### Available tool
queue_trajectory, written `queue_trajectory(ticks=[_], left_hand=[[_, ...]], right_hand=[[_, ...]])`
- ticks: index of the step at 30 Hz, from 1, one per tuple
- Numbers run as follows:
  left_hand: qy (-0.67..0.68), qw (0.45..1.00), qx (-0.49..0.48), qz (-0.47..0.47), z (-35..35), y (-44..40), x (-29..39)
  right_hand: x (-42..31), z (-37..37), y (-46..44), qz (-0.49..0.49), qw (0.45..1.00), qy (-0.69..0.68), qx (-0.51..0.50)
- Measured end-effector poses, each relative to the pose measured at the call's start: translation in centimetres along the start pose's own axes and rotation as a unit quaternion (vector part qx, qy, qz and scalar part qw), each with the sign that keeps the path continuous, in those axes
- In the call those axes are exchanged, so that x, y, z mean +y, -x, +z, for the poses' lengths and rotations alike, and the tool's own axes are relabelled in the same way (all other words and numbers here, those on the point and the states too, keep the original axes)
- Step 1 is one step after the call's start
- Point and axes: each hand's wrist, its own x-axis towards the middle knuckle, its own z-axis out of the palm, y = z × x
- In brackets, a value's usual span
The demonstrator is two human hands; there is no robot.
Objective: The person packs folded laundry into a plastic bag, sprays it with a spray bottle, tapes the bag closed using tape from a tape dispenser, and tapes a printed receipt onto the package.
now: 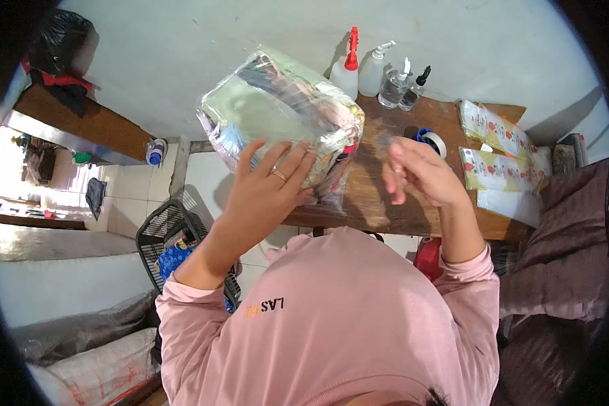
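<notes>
A clear plastic package (250,108) of folded, mostly pale green fabric lies at the left end of the wooden table, its right end crinkled. My left hand (271,179), with a ring on one finger, rests on the package's near side with its fingers spread. To the right, my right hand (423,169) is above the table, apart from the package, with its fingers curled. A faint see-through scrap shows at its fingertips, too blurred to name. Just behind that hand is a tape roll (434,142) with a blue part, partly covered by the hand.
A red-topped spray bottle (345,78), a white pump bottle (372,71) and smaller bottles stand along the wall. Printed plastic packets (497,169) lie on the table's (386,210) right side. A black basket (162,227) stands lower left; dark cushions (555,257) are at the right.
</notes>
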Motion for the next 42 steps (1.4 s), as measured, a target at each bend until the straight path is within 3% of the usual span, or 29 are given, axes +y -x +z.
queue_trajectory(ticks=[5,8,14,17,26,28,31,33,35,37,38,42], left_hand=[[0.029,0.998,0.038,0.028,1.2,0.4,-1.0],[0.061,0.996,0.063,0.03,1.5,0.4,-1.3],[0.088,0.991,0.006,0.097,0.6,-1.4,-2.2],[0.11,0.986,-0.075,0.104,0.2,-2.3,-2.5],[0.144,0.979,-0.122,0.075,-0.1,-2.6,-2.4],[0.144,0.981,-0.118,0.061,0.0,-2.5,-2.2],[0.097,0.989,-0.109,0.027,-0.1,-1.7,-1.8],[0.085,0.993,-0.078,-0.011,-1.1,-1.4,-0.7],[0.11,0.992,-0.029,-0.058,-3.2,-1.6,0.9],[0.175,0.983,0.06,0.007,-3.0,-1.8,2.8],[0.206,0.972,0.107,0.039,-2.7,-2.1,3.9],[0.342,0.926,0.111,0.118,4.7,-7.2,9.2]], right_hand=[[-2.0,3.7,-3.8,0.023,0.994,0.087,-0.06],[-1.6,4.0,-5.1,0.035,0.994,0.098,-0.045],[-2.1,4.7,-5.3,0.066,0.985,0.159,0.0],[-2.2,5.3,-4.0,0.083,0.981,0.173,0.026],[3.0,4.2,-2.8,0.038,0.958,0.222,0.179],[5.9,2.5,-2.9,0.124,0.958,0.21,0.15],[13.7,-1.5,-1.2,0.048,0.911,0.355,0.203],[15.8,-6.7,0.9,-0.019,0.87,0.338,0.358],[19.4,-14.7,2.8,-0.005,0.788,0.326,0.522],[23.3,-21.2,4.3,-0.077,0.728,0.388,0.559],[23.9,-21.5,4.4,-0.059,0.755,0.373,0.536],[25.6,-21.9,4.5,0.038,0.822,0.351,0.446]])
